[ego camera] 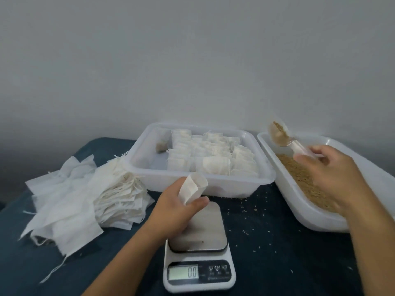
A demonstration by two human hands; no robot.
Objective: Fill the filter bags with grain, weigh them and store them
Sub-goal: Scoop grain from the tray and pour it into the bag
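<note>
Right hand (333, 167) blurred, gripping heaped spoon (286, 137) pointing up-left, left hand (181, 208) pinching upright, open-mouthed filter bag (192, 188)

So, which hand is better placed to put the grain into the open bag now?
The right hand: it holds the clear plastic spoon loaded with brown grain above the white grain tray. The left hand only holds the small white filter bag open.

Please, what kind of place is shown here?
Probably a small home packing table, not a factory: a kitchen scale on a dark cloth, a tub of filled bags, and a tub of grain against a plain wall.
</note>
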